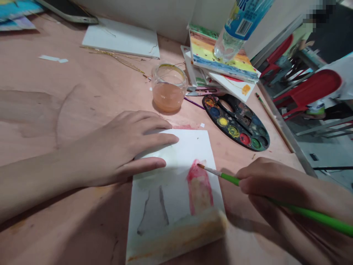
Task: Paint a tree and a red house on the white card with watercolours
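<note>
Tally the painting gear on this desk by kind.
Brushes: 2, a green-handled brush in the right hand and a wooden-handled brush lying loose
Palettes: 1, a black oval palette
Water jars: 1, a glass jar of pinkish water
Total: 4
A thin purple handle beside the jar may be another brush; cannot tell.

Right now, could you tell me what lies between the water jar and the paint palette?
The head view shows a thin purple handle lying between them.

My brush [230, 179] had a lime-green handle, and the white card [176, 154] bore a red patch [199, 187] beside grey strokes [162, 206]. My black palette [242, 123] showed yellow, red and green wells [234, 131].
</note>
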Demonstrator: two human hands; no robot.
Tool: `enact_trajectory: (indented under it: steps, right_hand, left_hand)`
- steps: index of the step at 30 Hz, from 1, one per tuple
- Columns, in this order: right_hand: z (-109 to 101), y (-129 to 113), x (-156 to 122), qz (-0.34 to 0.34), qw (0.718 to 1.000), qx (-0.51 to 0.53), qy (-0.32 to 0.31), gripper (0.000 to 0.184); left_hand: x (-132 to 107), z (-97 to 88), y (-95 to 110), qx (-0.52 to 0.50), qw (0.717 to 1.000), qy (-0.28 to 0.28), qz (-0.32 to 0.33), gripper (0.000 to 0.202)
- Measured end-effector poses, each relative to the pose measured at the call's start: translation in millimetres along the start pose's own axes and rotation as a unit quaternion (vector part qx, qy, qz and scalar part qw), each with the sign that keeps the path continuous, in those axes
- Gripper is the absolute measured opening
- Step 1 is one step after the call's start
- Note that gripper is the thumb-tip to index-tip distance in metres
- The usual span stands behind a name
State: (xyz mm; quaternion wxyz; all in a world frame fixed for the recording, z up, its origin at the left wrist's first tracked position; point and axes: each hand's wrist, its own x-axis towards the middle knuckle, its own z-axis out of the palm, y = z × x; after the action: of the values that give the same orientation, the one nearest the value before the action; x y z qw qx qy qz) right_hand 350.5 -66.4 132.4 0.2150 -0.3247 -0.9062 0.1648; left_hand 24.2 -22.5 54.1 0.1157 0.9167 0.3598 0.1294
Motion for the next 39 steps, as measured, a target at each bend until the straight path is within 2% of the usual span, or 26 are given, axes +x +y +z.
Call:
enact_trajectory:
  steps: [2, 7, 14, 19, 26, 31, 35, 39]
  right_hand:
    - [0.0, -2.4, -1.2, 0.002, 1.0, 0.001, -0.015, 0.019]
    - [6.7, -3.4, -6.1, 0.023, 0.999, 0.0, 0.03, 0.023]
    - [10.4, -2.1, -13.1, 0.053, 0.998, 0.036, 0.01, 0.015]
    - [10.0, -0.9, -13.0, 0.024, 0.999, 0.032, 0.013, 0.017]
    - [11.6, -2.6, -12.8, 0.023, 0.999, 0.006, 0.037, 0.022]
    - [7.2, -5.8, -5.5, 0.014, 1.0, 0.006, -0.002, 0.022]
    - [8.1, -6.1, -3.0, 0.013, 0.999, -0.009, 0.031, 0.023]
    - [7.2, -4.4, -4.9, -0.008, 1.0, -0.014, 0.019, 0.021]
  left_hand:
    - [-0.2, -0.3, 0.0, -0.002, 1.0, 0.0, 0.0, 0.047]
    - [0.1, -0.8, 1.3, -0.008, 1.0, 0.0, -0.003, 0.049]
    - [1.5, -2.2, 0.7, -0.013, 1.0, 0.002, -0.007, 0.051]
    - [1.4, -2.3, 0.7, -0.01, 1.0, -0.004, -0.012, 0.052]
    - [0.9, -2.4, 1.2, -0.007, 1.0, -0.006, -0.01, 0.052]
    - [1.0, -1.0, 0.5, -0.007, 1.0, -0.005, -0.013, 0.054]
    - [0.7, -0.6, 0.2, -0.012, 1.0, -0.001, -0.015, 0.053]
    - [0.2, -0.7, 0.6, -0.008, 1.0, 0.003, -0.013, 0.053]
